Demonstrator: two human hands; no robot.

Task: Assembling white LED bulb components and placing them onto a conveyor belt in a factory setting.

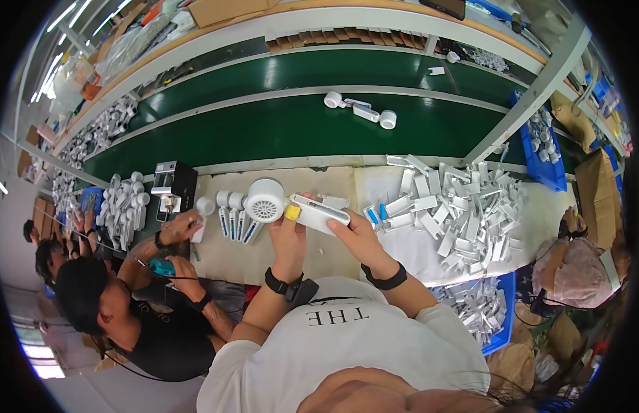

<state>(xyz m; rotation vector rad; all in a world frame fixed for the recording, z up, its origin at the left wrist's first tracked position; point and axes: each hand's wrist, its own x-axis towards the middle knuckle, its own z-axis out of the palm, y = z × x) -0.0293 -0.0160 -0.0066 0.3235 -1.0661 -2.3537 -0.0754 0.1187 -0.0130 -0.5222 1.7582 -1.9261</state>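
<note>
I hold a white handheld fan in front of me, its round grilled head (266, 200) to the left and its long handle (318, 213) to the right. My left hand (289, 237) is closed at the neck, with a yellow cover on one fingertip. Around the far end of the handle my right hand (355, 237) is closed, thumb on top. A narrow slot runs along the handle's upper face. Just left of the held fan, several finished-looking white fans (231, 213) lie side by side on the pale tabletop (226, 265).
A heap of white handle shells (450, 213) covers the table at right; a blue bin (502, 313) of parts stands below. Beyond runs a green conveyor (264, 131) carrying fans (361, 110). At left, a co-worker (147, 303) holds a teal power tool (162, 266) near a black machine (173, 189).
</note>
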